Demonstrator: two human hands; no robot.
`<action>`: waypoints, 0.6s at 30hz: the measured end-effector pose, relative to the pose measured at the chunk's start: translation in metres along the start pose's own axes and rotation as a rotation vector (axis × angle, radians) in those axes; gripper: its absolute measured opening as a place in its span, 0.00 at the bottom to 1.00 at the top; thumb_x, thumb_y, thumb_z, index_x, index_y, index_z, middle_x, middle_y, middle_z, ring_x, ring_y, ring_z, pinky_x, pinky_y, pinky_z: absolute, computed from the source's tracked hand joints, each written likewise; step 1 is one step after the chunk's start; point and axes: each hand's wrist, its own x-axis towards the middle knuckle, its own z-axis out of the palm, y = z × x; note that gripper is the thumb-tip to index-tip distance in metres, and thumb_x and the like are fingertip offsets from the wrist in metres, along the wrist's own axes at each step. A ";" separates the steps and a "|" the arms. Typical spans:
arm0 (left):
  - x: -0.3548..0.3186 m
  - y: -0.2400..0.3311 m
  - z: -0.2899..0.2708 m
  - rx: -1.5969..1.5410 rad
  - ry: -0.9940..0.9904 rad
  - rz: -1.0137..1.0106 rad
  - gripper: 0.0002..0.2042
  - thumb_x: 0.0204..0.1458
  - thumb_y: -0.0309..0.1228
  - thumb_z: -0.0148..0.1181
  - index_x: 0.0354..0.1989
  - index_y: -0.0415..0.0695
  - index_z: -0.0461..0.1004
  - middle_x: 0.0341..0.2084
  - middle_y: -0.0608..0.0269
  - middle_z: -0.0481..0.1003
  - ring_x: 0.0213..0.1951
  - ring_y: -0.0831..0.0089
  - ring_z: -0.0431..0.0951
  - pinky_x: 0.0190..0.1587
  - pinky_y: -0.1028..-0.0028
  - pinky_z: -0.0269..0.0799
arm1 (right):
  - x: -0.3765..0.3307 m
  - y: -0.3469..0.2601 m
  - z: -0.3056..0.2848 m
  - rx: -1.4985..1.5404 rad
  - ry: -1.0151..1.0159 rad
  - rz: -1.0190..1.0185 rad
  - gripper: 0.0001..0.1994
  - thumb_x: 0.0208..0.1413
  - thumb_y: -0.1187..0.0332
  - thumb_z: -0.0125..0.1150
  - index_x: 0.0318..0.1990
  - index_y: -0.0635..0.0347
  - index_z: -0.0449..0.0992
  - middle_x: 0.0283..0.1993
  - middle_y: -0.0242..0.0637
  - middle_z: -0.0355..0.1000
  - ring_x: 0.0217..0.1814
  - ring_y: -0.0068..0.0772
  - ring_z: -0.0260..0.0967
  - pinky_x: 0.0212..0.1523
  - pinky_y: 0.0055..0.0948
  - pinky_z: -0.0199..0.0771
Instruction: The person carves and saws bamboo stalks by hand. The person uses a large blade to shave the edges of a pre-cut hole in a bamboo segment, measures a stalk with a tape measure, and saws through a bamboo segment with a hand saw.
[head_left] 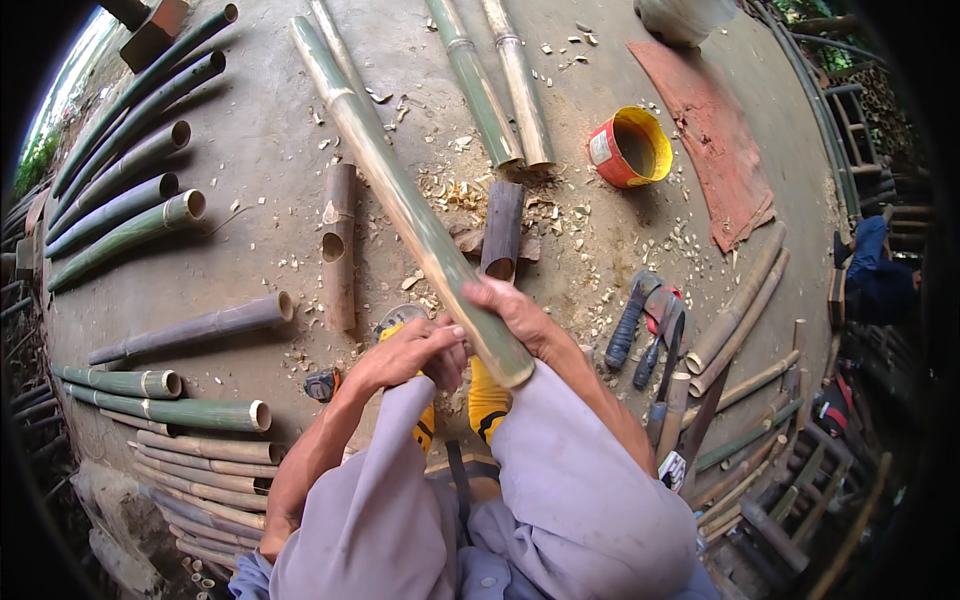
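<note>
A long bamboo pole (400, 190), green with pale scraped stretches, slants from the upper left down to my knees. My right hand (510, 312) wraps round it near its lower end, thumb on top. Just left of that end is my left hand (425, 352), fingers loosely bent and apart, holding nothing I can see; whether it touches the pole I cannot tell. Beyond my right hand a short dark bamboo piece (502, 225) has a cut hollow at its near end. Another short bamboo piece (340, 250) with an oval hole lies to the left.
Bamboo poles (130, 235) line the left side; two others (475, 85) lie ahead. A red and yellow bucket (632, 148) stands beside a reddish sheet (705, 140). Hand tools (645, 320) lie at right near bamboo lengths (735, 300). A tape measure (322, 385) sits left. Shavings litter the ground.
</note>
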 end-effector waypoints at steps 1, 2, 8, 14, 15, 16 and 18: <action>0.002 0.007 0.000 0.104 -0.090 -0.114 0.24 0.57 0.47 0.50 0.33 0.31 0.74 0.23 0.51 0.77 0.25 0.69 0.79 0.30 0.72 0.76 | -0.001 0.003 0.001 -0.055 -0.096 0.020 0.35 0.48 0.52 0.65 0.59 0.62 0.61 0.46 0.43 0.69 0.41 0.31 0.71 0.37 0.28 0.75; 0.001 0.017 0.000 0.171 -0.086 -0.101 0.22 0.60 0.44 0.48 0.30 0.33 0.74 0.21 0.55 0.76 0.24 0.68 0.79 0.31 0.73 0.76 | -0.002 0.010 -0.005 -0.353 0.001 -0.113 0.37 0.43 0.54 0.68 0.58 0.63 0.62 0.45 0.43 0.70 0.43 0.34 0.71 0.43 0.29 0.71; 0.045 0.035 -0.085 -0.137 0.555 0.374 0.32 0.51 0.45 0.59 0.59 0.37 0.57 0.50 0.50 0.67 0.49 0.64 0.72 0.48 0.65 0.71 | -0.052 0.005 0.001 -0.802 0.225 -0.223 0.37 0.40 0.62 0.69 0.57 0.67 0.61 0.47 0.52 0.71 0.48 0.40 0.72 0.49 0.32 0.70; 0.089 0.164 -0.097 -0.351 0.668 0.746 0.25 0.51 0.41 0.61 0.50 0.34 0.65 0.40 0.50 0.72 0.42 0.58 0.75 0.45 0.58 0.75 | -0.088 0.017 -0.005 -1.008 0.422 -0.346 0.36 0.43 0.65 0.68 0.59 0.62 0.57 0.46 0.59 0.70 0.49 0.55 0.71 0.46 0.41 0.73; 0.080 0.186 -0.080 -0.348 0.608 0.822 0.23 0.52 0.41 0.60 0.48 0.37 0.66 0.37 0.53 0.74 0.40 0.59 0.76 0.43 0.59 0.75 | -0.086 0.012 -0.008 -1.045 0.485 -0.394 0.35 0.42 0.65 0.68 0.58 0.62 0.59 0.45 0.56 0.71 0.46 0.53 0.72 0.45 0.40 0.73; 0.077 0.203 -0.068 -0.285 0.432 0.991 0.21 0.48 0.39 0.62 0.44 0.38 0.67 0.35 0.53 0.73 0.38 0.58 0.76 0.42 0.61 0.75 | -0.081 0.008 -0.016 -1.079 0.561 -0.439 0.33 0.42 0.65 0.68 0.57 0.62 0.60 0.43 0.54 0.72 0.44 0.50 0.73 0.44 0.39 0.73; 0.057 0.231 -0.037 -0.213 0.301 1.145 0.19 0.46 0.41 0.63 0.41 0.40 0.69 0.30 0.55 0.73 0.32 0.63 0.76 0.38 0.66 0.75 | -0.073 -0.009 -0.020 -1.049 0.628 -0.432 0.29 0.44 0.64 0.68 0.53 0.62 0.63 0.38 0.49 0.73 0.38 0.42 0.74 0.41 0.37 0.73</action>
